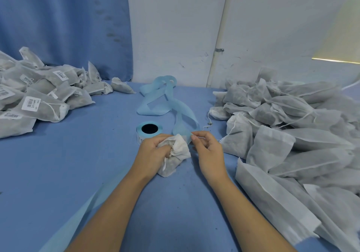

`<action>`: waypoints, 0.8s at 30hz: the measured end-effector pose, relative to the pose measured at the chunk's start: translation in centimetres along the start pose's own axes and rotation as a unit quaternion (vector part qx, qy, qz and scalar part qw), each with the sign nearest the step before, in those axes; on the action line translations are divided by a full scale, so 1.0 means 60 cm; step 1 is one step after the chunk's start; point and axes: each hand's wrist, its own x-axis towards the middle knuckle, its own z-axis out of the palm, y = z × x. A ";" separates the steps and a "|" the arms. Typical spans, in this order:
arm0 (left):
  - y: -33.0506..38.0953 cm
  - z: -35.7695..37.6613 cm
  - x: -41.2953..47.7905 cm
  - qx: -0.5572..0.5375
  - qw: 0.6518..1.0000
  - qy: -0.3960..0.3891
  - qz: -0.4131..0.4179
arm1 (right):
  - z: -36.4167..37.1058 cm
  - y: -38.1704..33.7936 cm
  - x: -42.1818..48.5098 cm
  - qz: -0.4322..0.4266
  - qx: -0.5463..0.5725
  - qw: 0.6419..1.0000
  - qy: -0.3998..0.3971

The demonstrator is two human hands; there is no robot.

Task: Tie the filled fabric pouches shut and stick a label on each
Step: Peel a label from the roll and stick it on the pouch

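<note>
We were looking at a small, makeshift packing workroom. A heap of barcode-labelled pouches (pixel 39 96) lay at the left of the frame and a bigger heap of unlabelled pouches (pixel 292 127) at the right. A roll of labels (pixel 149 129) sat mid-frame on the blue-covered tabletop (pixel 68 164). A blue curtain (pixel 64 22) and a scuffed white wall (pixel 175 27) stood behind.

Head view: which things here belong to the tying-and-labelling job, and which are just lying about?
In the job: pouch in left hand; drawstring pinched by right hand; label roll; unlabelled pouch pile, right; labelled pouch pile, left.
Lying about: spent blue backing strip; blue curtain; wall pipe.
</note>
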 end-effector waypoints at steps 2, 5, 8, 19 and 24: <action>0.000 -0.001 0.000 0.000 1.000 0.000 -0.004 | -0.002 0.000 0.000 0.007 0.012 1.000 0.024; -0.001 -0.001 0.000 -0.019 1.000 0.001 -0.021 | -0.008 0.003 0.004 0.005 0.009 0.996 0.084; -0.003 -0.001 0.001 -0.040 0.999 -0.010 -0.023 | -0.012 0.005 0.007 0.009 0.021 0.991 0.129; 0.009 0.011 0.010 -0.138 0.989 0.049 -0.034 | -0.012 -0.013 0.009 0.011 0.104 0.977 0.184; 0.010 0.020 0.015 -0.195 0.976 0.072 -0.062 | -0.010 -0.029 0.002 -0.048 0.152 0.976 0.148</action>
